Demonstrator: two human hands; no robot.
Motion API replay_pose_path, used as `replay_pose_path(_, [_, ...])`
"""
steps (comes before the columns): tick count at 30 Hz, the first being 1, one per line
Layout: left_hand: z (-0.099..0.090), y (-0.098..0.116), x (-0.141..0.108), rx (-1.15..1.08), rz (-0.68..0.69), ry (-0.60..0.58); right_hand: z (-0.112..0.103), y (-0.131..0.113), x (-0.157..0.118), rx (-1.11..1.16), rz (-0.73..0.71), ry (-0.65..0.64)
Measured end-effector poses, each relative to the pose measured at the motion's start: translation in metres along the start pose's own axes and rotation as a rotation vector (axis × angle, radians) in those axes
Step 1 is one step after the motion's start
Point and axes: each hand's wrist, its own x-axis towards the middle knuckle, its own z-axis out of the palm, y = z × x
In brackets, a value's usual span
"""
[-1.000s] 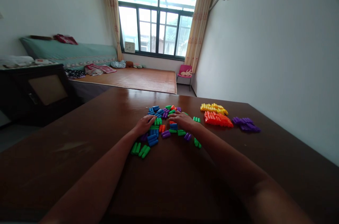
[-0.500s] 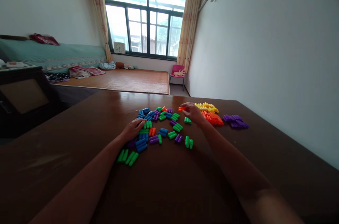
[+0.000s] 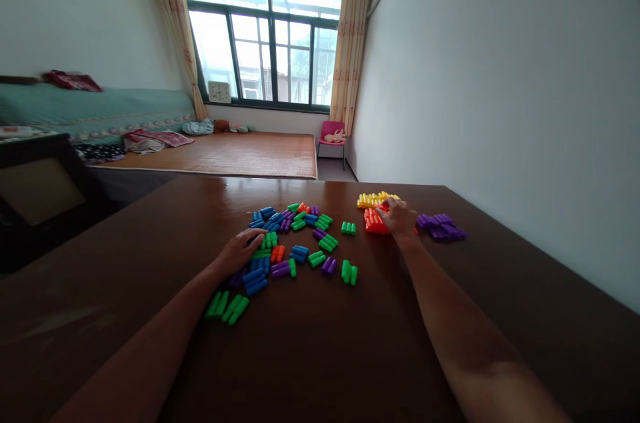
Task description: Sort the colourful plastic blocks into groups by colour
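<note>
Small coloured plastic pieces lie in groups on the dark brown table. My right hand is over the orange pile, its fingers closed on an orange piece at the pile's top. Behind that pile is a yellow pile, and to its right a purple pile. My left hand rests, fingers loosely spread, beside green pieces at the left of the mixed group. Blue pieces and green pieces lie nearer to me. Single green and purple sets sit in the middle.
The brown table fills the foreground. Beyond it are a low bed with cloths, a pink chair and a window. A dark cabinet stands at the left, and a white wall is at the right.
My right hand has moved right with the orange piece, from beside the green set to the orange pile. My left hand stays by the green pieces. The view has shifted slightly.
</note>
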Motion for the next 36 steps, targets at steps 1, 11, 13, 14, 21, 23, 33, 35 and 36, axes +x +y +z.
replay_pose_path(1, [0.000,-0.001,0.000,-0.001,-0.001,-0.001,0.000,-0.003,-0.001,-0.020,0.001,-0.014])
replay_pose_path(11, [0.004,-0.002,0.000,-0.029,0.003,0.015,-0.018,-0.036,-0.008,0.196,-0.251,-0.005])
replay_pose_path(13, [0.004,-0.001,-0.001,-0.025,0.009,0.017,-0.012,-0.067,-0.016,0.309,-0.398,-0.104])
replay_pose_path(14, [0.004,-0.001,-0.001,-0.020,0.012,0.018,-0.006,-0.085,-0.020,0.336,-0.468,-0.176])
replay_pose_path(21, [0.007,-0.004,-0.002,-0.015,0.018,0.028,0.040,-0.188,-0.007,0.293,-0.538,-0.357])
replay_pose_path(23, [0.008,-0.005,-0.002,-0.017,0.022,0.026,0.050,-0.204,0.005,0.255,-0.478,-0.397])
replay_pose_path(33, [0.009,-0.007,0.000,-0.001,0.012,0.025,0.052,-0.217,0.013,0.345,-0.315,-0.412])
replay_pose_path(35, [0.007,-0.006,0.000,0.004,0.013,0.012,0.043,-0.200,0.010,0.532,-0.285,-0.379])
replay_pose_path(36, [0.006,-0.005,0.000,0.006,0.012,0.005,0.037,-0.188,0.009,0.628,-0.275,-0.374])
